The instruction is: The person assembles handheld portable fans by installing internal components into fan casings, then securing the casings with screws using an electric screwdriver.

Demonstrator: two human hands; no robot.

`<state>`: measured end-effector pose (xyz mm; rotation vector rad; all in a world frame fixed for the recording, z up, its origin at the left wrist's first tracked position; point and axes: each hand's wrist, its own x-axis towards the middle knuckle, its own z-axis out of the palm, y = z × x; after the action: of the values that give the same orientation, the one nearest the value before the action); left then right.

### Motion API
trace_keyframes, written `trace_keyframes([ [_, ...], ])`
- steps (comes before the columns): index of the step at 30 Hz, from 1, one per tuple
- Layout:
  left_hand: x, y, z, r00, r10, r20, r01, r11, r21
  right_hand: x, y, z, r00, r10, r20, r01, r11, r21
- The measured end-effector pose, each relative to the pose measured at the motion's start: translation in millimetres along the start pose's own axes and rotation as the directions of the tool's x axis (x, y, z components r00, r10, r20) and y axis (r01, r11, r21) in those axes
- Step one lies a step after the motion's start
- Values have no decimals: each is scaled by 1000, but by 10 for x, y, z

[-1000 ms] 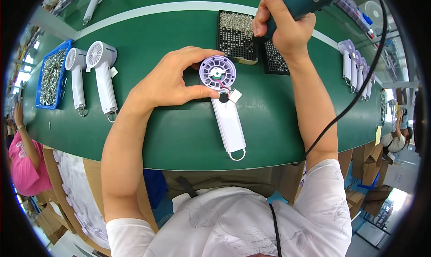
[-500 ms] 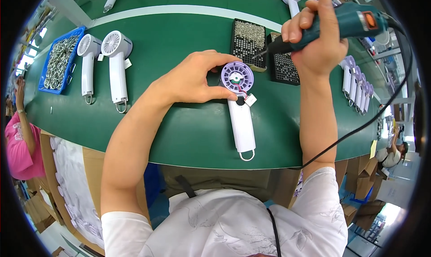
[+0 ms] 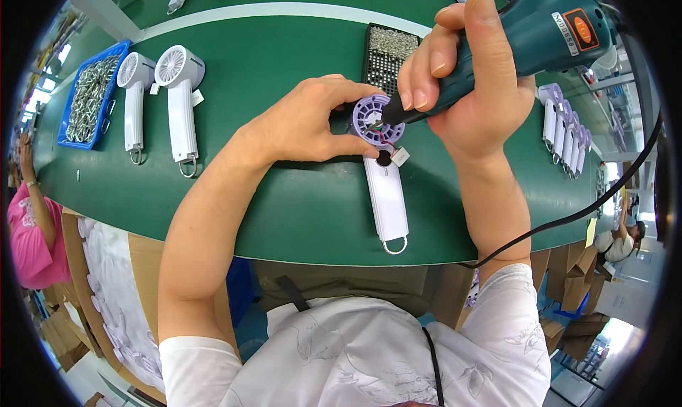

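A handheld fan [image 3: 387,201] lies on the green table, its round purple head away from me and its white handle toward me. My left hand [image 3: 312,123] grips the head between thumb and fingers. Red wires and a small white tag [image 3: 401,157] show at the neck. My right hand [image 3: 472,77] is wrapped round a dark teal electric screwdriver [image 3: 540,41] held tilted. Its black nose points down-left into the open fan head; the bit's tip is over the head's inside, and I cannot tell if it touches a screw.
A black screw tray [image 3: 391,55] stands behind the fan, partly hidden by my right hand. On the left are two assembled fans [image 3: 181,116] and a blue bin of metal clips [image 3: 91,98]. Several fans [image 3: 561,133] stand at right. The screwdriver's black cord [image 3: 575,219] crosses the right side.
My right hand has brought the screwdriver left and down from above the screw trays to the fan head. My left hand keeps its grip on the fan.
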<state>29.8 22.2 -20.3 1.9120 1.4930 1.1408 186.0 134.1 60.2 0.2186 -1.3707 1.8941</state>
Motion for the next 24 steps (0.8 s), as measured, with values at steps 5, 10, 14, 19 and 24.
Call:
trace_keyframes([
  [5,-8,-27,7,1000,14,-11,-14,1000,-6,-30,41,34,995,-31,-94,9,975,-221],
  [10,26,24,-26,999,-21,29,21,1000,1,-79,163,173,980,-35,-197,-16,967,-254],
  [14,-18,-5,3,999,6,-35,-9,996,-94,-138,229,254,999,-44,16,46,876,-480],
  [19,22,-17,26,999,30,-27,-33,993,-109,-130,219,213,994,-92,62,111,851,-513],
  [24,-3,-92,69,999,24,-39,-30,984,-178,-121,151,242,996,80,41,-52,889,-455],
])
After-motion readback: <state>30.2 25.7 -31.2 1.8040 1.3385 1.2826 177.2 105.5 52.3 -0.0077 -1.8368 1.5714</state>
